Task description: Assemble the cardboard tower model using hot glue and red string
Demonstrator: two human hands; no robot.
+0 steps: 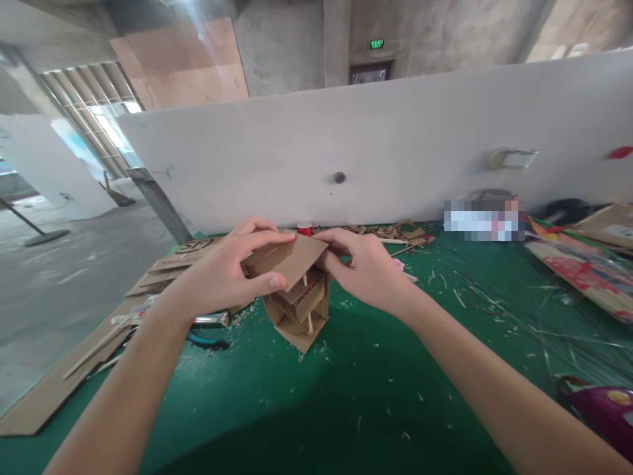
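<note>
In the middle of the head view stands a small tiered structure of brown cardboard [310, 305], with short pale sticks between its layers. A flat cardboard piece [299, 258] lies tilted across its top. My left hand [242, 264] grips that piece from the left, thumb on the near edge and fingers over the far side. On the right, my right hand [363, 264] has its fingers bent against the piece's right corner; its fingertips are partly hidden behind the cardboard. Behind the structure, a small red container [304, 229] shows between the hands.
Cardboard sheets [69, 369] line the table's left edge, with teal-handled pliers [208, 341] beside them. Cardboard scraps [395, 234] lie along the back wall. Thin clear strips [514, 316] spread over the green table [356, 402] at right, near a purple object [601, 406].
</note>
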